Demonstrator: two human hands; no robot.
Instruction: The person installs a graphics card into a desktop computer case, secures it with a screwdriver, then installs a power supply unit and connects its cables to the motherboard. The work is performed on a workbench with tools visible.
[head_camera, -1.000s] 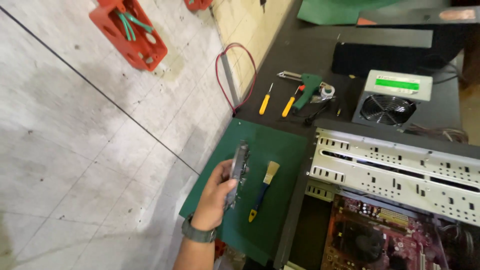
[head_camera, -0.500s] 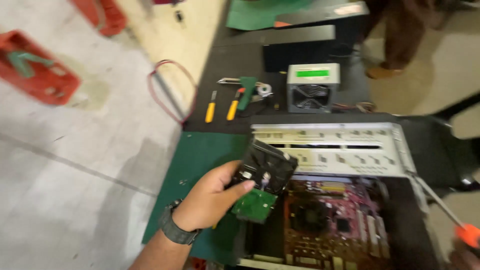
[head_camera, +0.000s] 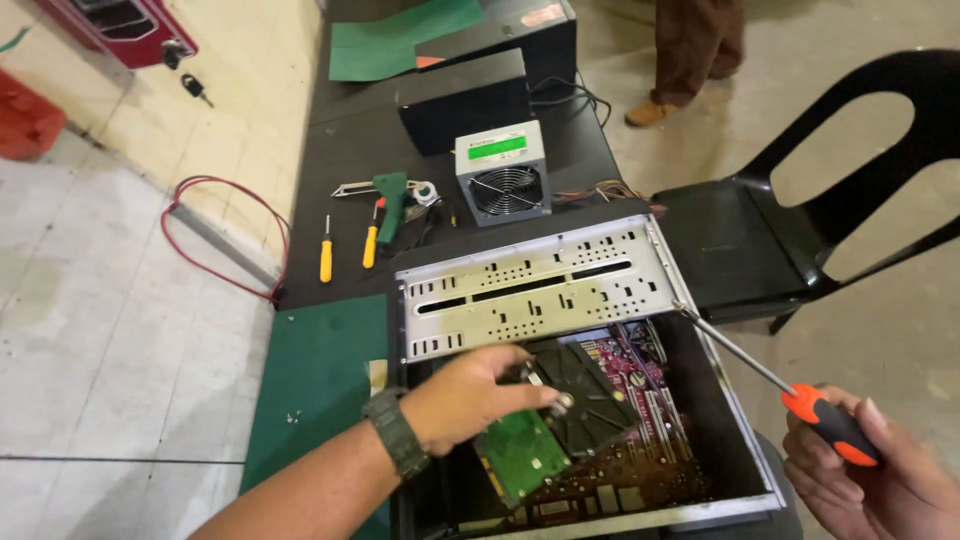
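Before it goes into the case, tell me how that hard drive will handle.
The hard drive looks rigid and probably dense for its size. Its green circuit board is bare, so likely fragile. The left hand holds it by one end, tilted over the computer case; it could slip.

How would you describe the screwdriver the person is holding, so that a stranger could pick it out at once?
Start at the open computer case on the dark table. At its right edge, the right hand grips a screwdriver. Unlike the two short yellow-handled screwdrivers lying behind the case, it has a long shaft and an orange-and-black handle.
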